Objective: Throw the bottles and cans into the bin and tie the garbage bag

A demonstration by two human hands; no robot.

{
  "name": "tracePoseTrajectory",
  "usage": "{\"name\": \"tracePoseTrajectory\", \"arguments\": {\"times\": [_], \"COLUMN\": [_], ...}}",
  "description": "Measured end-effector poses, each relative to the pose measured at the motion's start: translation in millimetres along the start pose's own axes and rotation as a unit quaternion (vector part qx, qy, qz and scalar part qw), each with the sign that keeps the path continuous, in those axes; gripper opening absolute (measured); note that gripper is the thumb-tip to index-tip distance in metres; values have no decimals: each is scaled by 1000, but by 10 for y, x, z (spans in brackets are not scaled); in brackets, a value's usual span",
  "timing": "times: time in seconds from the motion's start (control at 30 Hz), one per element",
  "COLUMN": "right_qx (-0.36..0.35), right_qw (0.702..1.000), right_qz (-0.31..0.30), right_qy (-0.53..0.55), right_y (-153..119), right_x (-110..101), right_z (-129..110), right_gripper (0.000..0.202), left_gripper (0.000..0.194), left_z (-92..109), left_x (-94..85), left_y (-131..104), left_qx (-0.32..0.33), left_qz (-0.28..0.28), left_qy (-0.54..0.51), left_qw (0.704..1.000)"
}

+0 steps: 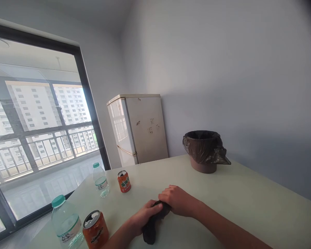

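Both hands meet low in the middle of the view, above the pale table (pixel 238 207). My left hand (pixel 143 217) is closed around a dark, soft, bunched item (pixel 149 231), its thumb lying across it. One end of the item hangs down below that hand. My right hand (pixel 175 200) is closed over the upper end of the same item, its fingers curled and touching my left hand's side. The item looks like black plastic or cloth; which of the two I cannot tell.
Two orange cans, one near (pixel 96 231) and one farther (pixel 124 181), stand left beside two green-capped bottles (pixel 67 224) (pixel 101 181). A brown bin (pixel 203 167) lined with a black bag stands at the back right. Behind are a fridge (pixel 147 131) and window.
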State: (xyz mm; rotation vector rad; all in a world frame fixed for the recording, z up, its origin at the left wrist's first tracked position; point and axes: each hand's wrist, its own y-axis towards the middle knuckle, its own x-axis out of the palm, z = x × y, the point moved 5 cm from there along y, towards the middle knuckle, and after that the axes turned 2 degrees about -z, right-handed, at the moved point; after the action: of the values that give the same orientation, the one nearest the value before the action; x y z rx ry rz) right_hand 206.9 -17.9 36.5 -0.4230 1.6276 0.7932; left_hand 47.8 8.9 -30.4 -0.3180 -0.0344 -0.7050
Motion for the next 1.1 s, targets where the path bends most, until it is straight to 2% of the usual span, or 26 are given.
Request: {"name": "tracePoseTrajectory", "arguments": {"times": [0.1,0.17,0.23,0.33,0.4,0.47,0.53,0.6,0.7,0.8,0.9,1.03,1.1], "right_qx": [69,120,153,151,118,84,74,94,116,96,102,101,95], "right_qw": [995,983,961,921,911,928,950,958,955,952,933,871,833], "right_qz": [11,43,80,87,72,84,126,163,191,162,113,65,46], "right_qy": [66,135,218,348,389,353,274,215,195,243,326,477,543], "right_y": [-42,-63,-64,-27,-1,3,-17,-42,-56,-14,31,43,36], "right_x": [-89,-154,-173,-82,-17,-26,-108,-213,-330,-284,-104,80,105], "right_z": [107,179,218,174,78,-17,-73,-81,-56,-45,-26,-45,-65], "right_gripper": [19,22,24,30,37,54,64,67,61,53,51,64,70], "left_gripper": [40,31,25,27,35,42,43,40,36,41,48,72,68], "left_z": [-8,-36,-50,-48,-36,-10,21,48,75,75,92,181,205], "left_x": [-39,-20,26,33,1,-31,-60,-81,-105,-124,-111,-37,-33], "left_y": [29,82,142,197,204,195,183,178,179,169,141,94,87], "left_qx": [18,27,49,78,93,108,118,123,130,140,181,268,287], "left_qz": [27,21,-9,-8,17,43,68,85,103,118,105,40,37], "left_qy": [86,68,36,27,36,50,48,32,15,8,14,79,121], "left_qw": [996,997,998,997,995,992,989,988,986,983,978,959,950]}}
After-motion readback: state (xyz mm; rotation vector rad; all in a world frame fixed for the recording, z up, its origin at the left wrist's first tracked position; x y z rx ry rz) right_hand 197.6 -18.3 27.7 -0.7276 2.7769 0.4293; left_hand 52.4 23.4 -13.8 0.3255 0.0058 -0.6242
